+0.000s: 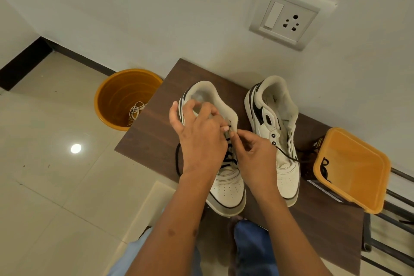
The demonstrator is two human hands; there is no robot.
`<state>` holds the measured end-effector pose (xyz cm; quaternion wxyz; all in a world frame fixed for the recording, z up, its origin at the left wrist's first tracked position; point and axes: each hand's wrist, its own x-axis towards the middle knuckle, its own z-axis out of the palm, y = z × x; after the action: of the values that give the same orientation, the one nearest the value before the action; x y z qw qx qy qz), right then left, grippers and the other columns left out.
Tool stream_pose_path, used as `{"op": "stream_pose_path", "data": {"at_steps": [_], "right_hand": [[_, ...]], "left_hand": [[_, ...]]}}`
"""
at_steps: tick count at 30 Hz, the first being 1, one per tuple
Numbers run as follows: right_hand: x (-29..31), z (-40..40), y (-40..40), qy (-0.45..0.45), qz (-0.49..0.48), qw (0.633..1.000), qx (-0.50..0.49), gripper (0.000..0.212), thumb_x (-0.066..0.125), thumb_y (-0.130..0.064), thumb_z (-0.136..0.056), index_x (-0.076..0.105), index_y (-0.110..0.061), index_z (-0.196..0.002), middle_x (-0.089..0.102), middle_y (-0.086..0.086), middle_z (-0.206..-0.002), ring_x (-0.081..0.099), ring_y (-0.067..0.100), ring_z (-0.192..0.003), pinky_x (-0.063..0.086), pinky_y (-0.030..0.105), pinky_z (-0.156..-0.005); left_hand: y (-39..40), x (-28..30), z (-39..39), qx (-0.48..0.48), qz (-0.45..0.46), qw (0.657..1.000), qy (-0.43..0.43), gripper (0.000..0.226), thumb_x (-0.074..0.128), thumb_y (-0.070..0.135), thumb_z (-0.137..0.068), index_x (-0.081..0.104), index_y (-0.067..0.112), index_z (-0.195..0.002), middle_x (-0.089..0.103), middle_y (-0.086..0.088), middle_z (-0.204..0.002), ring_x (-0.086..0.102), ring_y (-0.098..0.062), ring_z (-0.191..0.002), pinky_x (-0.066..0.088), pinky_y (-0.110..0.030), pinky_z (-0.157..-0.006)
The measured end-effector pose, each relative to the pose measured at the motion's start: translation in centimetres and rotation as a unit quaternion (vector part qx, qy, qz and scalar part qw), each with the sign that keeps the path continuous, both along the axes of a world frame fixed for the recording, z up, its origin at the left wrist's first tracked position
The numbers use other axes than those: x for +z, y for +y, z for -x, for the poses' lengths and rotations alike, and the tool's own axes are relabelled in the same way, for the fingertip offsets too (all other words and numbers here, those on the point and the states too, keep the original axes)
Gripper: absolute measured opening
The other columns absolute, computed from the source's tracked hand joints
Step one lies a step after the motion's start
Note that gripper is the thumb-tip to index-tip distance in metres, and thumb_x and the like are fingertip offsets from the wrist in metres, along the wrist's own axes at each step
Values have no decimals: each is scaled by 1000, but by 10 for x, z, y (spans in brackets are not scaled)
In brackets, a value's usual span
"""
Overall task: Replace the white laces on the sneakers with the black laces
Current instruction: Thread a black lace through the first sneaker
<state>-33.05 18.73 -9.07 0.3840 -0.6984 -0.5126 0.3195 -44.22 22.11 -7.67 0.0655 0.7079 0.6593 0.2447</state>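
Two white sneakers with black trim stand on a dark wooden table point(156, 132), toes toward me. The left sneaker point(226, 188) has a black lace point(229, 155) threaded through its lower eyelets, and a loop of it hangs off its left side. My left hand point(199, 139) grips the sneaker's collar and tongue. My right hand point(253, 152) pinches the black lace end at an upper eyelet. The right sneaker point(280, 132) has open eyelets with a dark lace point(289, 157) trailing across it toward the right.
An orange bucket point(121, 98) on the floor left of the table holds white laces point(135, 111). An orange lidded box point(351, 170) sits at the table's right edge with a black lace on it. A wall socket point(289, 21) is above. A metal rack point(394, 231) is at right.
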Motion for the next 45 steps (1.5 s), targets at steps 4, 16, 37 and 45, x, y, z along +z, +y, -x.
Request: {"op": "stream_pose_path", "data": {"at_steps": [4,16,37,45], "right_hand": [[2,2,-2,0,-4,1000,2,17,63,-27,-95,76,-19,-103,65,-17,-68,60,-6,-63,40,8,-56],[3,4,-4,-5,-6,1000,-12,20,65,-29,-93,73,-23,-109,71,-17,-87,66,-3,-83,51,15,-73],[4,11,-9,-47,-7,999,-21,18,60,-27,-96,73,-19,-105,66,-12,-74,61,1,-68,41,9,-59],[4,17,-22,-83,-20,996,-9,13,59,-25,-95,72,-21,-96,65,-7,-68,60,10,-61,51,35,-68]], "left_hand": [[-2,2,-2,-9,-5,1000,6,5,78,22,-74,74,25,-77,66,8,-100,41,-24,-121,8,-52,-112],[6,2,14,26,38,999,-21,13,80,46,-72,76,35,-78,60,14,-115,30,-22,-125,6,-55,-112],[9,4,19,-33,50,998,-31,3,78,34,-79,78,34,-82,54,12,-124,23,-21,-127,5,-52,-114],[6,2,10,-88,15,996,-1,10,84,22,-70,77,29,-69,59,5,-113,33,-28,-123,9,-52,-112]]}}
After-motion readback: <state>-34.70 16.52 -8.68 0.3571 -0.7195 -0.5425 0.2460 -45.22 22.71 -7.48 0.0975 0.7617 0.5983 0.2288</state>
